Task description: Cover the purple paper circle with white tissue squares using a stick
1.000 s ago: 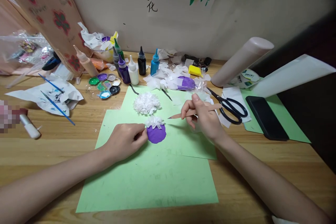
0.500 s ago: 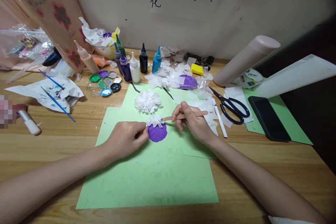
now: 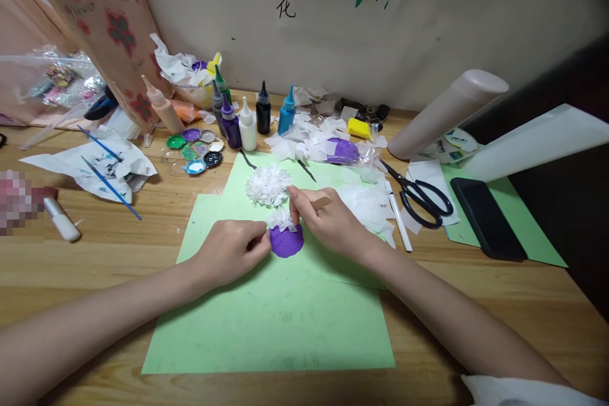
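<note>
Pencil [image 3: 322, 202] mostly hidden by right hand [image 3: 330, 221]; tip perhaps among white petals [image 3: 280, 221].

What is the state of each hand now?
Left hand: closed at the purple disc; whether gripping it cannot be told.
Right hand: closed, holding a thin tan stick.

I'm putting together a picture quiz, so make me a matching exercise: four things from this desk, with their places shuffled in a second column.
1. purple disc
2. tan stick
3. scissors
4. blue brushes

a. on paint-stained white paper
b. between the white pen and black phone
c. at the left hand's fingertips
d. in the right hand

Pairs: 1-c, 2-d, 3-b, 4-a.
</note>
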A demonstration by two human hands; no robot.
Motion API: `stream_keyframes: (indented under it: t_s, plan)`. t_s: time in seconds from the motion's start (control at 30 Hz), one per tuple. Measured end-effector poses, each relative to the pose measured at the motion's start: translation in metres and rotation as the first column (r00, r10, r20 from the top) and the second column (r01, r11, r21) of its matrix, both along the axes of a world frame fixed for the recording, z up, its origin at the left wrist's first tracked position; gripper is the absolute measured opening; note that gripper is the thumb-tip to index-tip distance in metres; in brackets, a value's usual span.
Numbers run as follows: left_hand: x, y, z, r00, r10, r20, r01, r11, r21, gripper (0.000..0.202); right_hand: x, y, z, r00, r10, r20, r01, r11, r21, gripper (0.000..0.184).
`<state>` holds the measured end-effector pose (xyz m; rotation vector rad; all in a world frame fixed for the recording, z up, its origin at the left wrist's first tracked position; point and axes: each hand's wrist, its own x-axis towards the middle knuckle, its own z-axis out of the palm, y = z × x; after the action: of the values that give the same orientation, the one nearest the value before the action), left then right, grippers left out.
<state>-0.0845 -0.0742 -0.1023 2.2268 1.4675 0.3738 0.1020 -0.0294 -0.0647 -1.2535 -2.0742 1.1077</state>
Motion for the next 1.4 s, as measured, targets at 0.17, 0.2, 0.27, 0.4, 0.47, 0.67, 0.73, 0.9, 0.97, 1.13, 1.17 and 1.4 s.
stream_keyframes:
  t_s: [0.17, 0.2, 0.27, 0.4, 0.47, 0.67, 0.73, 0.9, 0.97, 1.13, 1.17, 1.4]
  plan:
    - [0.000, -0.001, 0.000, 1.000, -0.004, 0.001, 0.004, 1.000, 0.004, 0.030, 0.007, -0.001, 0.004, 0.998, 0.030, -0.059, -0.029, 0.999, 0.019, 0.050]
    - [0.000, -0.001, 0.000, 1.000, -0.005, 0.000, 0.005, 1.000, 0.002, 0.030, 0.012, -0.001, 0.006, 0.996, 0.016, -0.091, -0.014, 1.000, 0.021, 0.049]
    - [-0.001, -0.001, 0.000, 1.000, -0.006, -0.002, 0.006, 1.000, -0.001, 0.029, 0.023, 0.000, 0.008, 0.991, -0.026, -0.128, 0.032, 0.999, 0.041, 0.048]
    - [-0.001, -0.001, 0.000, 1.000, -0.011, -0.002, 0.011, 1.000, 0.001, 0.027, 0.051, 0.011, 0.001, 0.990, -0.132, 0.042, 0.110, 0.932, 0.345, 0.030]
    - [-0.001, -0.001, 0.000, 1.000, -0.013, 0.001, 0.013, 1.000, -0.001, 0.027, 0.062, 0.019, -0.011, 0.967, -0.162, 0.197, 0.038, 0.854, 0.518, 0.014]
    - [0.000, -0.001, 0.000, 1.000, -0.012, 0.001, 0.012, 1.000, -0.007, 0.026, 0.068, 0.032, -0.042, 0.869, -0.181, 0.460, -0.182, 0.747, 0.639, 0.009]
    - [0.000, -0.001, -0.001, 1.000, -0.010, -0.002, 0.010, 1.000, 0.003, 0.026, 0.064, 0.033, -0.042, 0.849, -0.197, 0.490, -0.229, 0.699, 0.677, 0.018]
    - [0.000, -0.001, -0.001, 1.000, -0.008, -0.009, 0.008, 1.000, 0.009, 0.027, 0.058, 0.020, -0.025, 0.965, -0.168, 0.203, -0.001, 0.766, 0.643, 0.008]
    - [0.000, -0.001, -0.001, 1.000, -0.006, -0.010, 0.006, 1.000, 0.007, 0.027, 0.056, 0.007, -0.017, 0.989, -0.144, -0.031, 0.142, 0.870, 0.471, 0.005]
    - [0.000, -0.001, 0.000, 1.000, -0.005, -0.022, 0.005, 1.000, 0.002, 0.028, 0.048, -0.024, -0.014, 0.954, -0.034, -0.299, 0.009, 0.997, -0.082, 0.013]
    - [0.000, -0.001, 0.000, 1.000, -0.004, -0.027, 0.004, 1.000, 0.001, 0.028, 0.047, -0.027, -0.018, 0.952, -0.039, -0.304, 0.001, 0.992, -0.124, 0.014]
    - [0.000, -0.001, 0.003, 0.999, -0.008, -0.042, 0.008, 1.000, -0.016, 0.030, 0.038, -0.023, -0.043, 0.962, -0.134, -0.236, 0.123, 0.991, -0.060, 0.016]
